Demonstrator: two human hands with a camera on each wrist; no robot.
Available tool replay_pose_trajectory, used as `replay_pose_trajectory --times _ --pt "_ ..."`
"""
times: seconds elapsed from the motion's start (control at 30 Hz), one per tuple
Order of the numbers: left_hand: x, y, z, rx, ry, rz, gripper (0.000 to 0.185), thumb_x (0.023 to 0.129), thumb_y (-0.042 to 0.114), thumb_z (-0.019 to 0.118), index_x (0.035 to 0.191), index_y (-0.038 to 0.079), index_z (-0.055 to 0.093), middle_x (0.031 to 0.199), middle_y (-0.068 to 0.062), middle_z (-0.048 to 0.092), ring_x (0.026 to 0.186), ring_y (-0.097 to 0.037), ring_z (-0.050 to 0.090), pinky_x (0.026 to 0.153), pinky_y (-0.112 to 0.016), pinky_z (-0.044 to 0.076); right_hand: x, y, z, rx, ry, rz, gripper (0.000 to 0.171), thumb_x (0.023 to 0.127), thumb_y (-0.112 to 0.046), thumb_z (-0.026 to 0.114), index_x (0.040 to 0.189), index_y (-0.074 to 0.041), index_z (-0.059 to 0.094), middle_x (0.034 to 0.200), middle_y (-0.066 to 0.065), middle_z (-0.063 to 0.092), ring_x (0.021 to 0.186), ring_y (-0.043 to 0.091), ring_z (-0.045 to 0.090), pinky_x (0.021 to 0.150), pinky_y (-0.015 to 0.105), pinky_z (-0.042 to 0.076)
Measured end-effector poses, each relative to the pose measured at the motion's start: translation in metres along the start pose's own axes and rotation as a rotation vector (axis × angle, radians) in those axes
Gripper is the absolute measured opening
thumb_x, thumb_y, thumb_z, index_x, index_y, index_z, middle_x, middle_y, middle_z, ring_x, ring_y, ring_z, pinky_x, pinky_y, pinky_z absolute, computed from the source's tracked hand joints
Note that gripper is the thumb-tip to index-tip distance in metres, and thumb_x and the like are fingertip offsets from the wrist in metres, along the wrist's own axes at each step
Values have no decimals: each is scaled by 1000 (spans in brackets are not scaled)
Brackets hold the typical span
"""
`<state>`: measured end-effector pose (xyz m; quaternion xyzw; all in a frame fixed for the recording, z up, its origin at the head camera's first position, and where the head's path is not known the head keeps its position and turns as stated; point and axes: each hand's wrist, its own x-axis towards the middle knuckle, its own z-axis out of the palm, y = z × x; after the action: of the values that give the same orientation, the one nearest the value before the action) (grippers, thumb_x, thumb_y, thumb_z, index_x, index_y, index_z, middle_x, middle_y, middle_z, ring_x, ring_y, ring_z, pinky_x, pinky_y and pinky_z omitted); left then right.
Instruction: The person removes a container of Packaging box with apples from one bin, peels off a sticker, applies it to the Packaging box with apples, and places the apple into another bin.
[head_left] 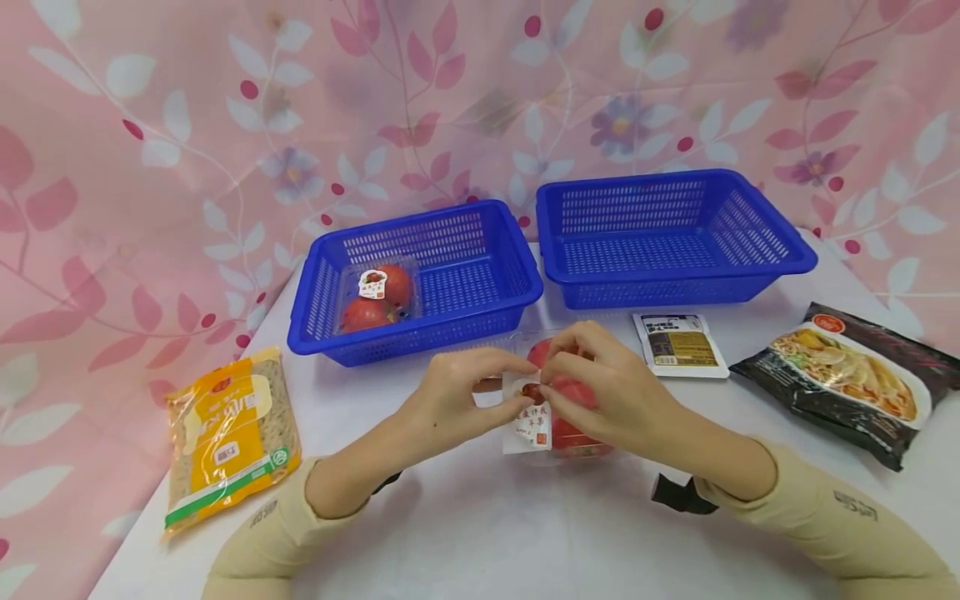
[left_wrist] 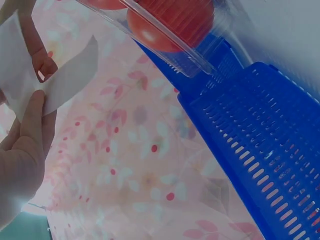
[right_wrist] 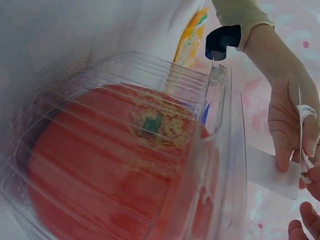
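Observation:
A clear plastic pack of red tomatoes lies on the white table in front of the baskets. A white label with red print hangs partly peeled from its left side. My left hand pinches the label between thumb and fingers. My right hand arches over the pack, and its fingertips pinch the label's upper end. The left wrist view shows the label as a bent white strip under the pack. In the right wrist view the tomato pack fills the frame, with the left hand on the label.
Two blue baskets stand behind the hands. The left basket holds another tomato pack; the right basket holds nothing. A yellow noodle bag lies at the left edge. A small sachet and a black noodle bag lie to the right.

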<state>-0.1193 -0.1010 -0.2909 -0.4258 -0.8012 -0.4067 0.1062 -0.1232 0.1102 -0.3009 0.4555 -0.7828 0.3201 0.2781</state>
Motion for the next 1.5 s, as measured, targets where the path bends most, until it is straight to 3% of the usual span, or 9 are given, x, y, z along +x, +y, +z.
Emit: replay_pose_trajectory --times 0.23,0.47,0.73,1.0,1.07,1.17,1.33,1.4,1.5 --pt "-5 -6 -1 133 3 17 35 75 17 76 106 6 67 104 -2 66 101 -9 59 84 -21 46 -1 -3 -3 17 -11 2 3 81 -15 66 81 -14 63 96 -1 56 90 16 52 74 25 46" --pt "-7 -12 -3 168 -4 6 43 71 24 79 108 5 66 110 -4 64 108 -13 56 90 -25 44 -1 -6 -5 58 -31 18 25 68 1 76 84 -13 63 94 -2 59 89 14 56 79 20 47" --pt "-12 -18 -5 171 -60 -43 55 64 32 83 109 5 66 114 -2 63 112 -13 54 92 -28 43 -4 -5 -8 47 -70 54 24 68 1 74 86 -11 63 80 -6 60 71 11 54 63 19 48" --pt "-18 -25 -5 197 -100 -58 58 64 38 82 110 5 66 115 -3 62 115 -16 52 94 -30 42 -3 -1 -9 49 -48 34 26 68 4 74 88 -10 64 79 -6 60 71 8 53 63 20 48" --pt "-20 -27 -5 204 -109 -72 58 65 40 81 110 6 66 115 -3 62 115 -16 52 94 -31 42 -4 -1 -9 65 -38 27 26 69 4 73 89 -9 64 80 -5 60 71 8 53 63 19 47" --pt "-22 -28 -5 214 -125 -100 59 66 42 80 110 7 66 115 -3 62 115 -17 52 94 -32 42 -4 0 -10 84 -27 19 7 84 -11 66 90 -8 64 80 -4 60 71 8 52 63 17 46" --pt "-25 -32 -6 231 -143 -143 58 67 44 78 110 7 66 114 -2 63 114 -17 52 94 -35 42 -3 3 -11 76 -7 3 35 95 -34 42 89 -7 63 79 -3 60 69 8 52 62 18 47" --pt "-27 -34 -7 240 -148 -156 56 68 43 78 109 7 67 113 -2 63 114 -17 53 93 -35 43 -3 6 -13 67 1 2 32 95 -32 45 88 -7 63 78 -4 60 68 8 52 61 18 46" --pt "-31 -37 -8 256 -159 -169 51 69 40 78 106 7 67 112 -2 64 112 -17 54 93 -34 43 -2 9 -16 46 0 23 11 88 -18 62 88 -7 63 77 -5 59 68 7 52 61 15 45"
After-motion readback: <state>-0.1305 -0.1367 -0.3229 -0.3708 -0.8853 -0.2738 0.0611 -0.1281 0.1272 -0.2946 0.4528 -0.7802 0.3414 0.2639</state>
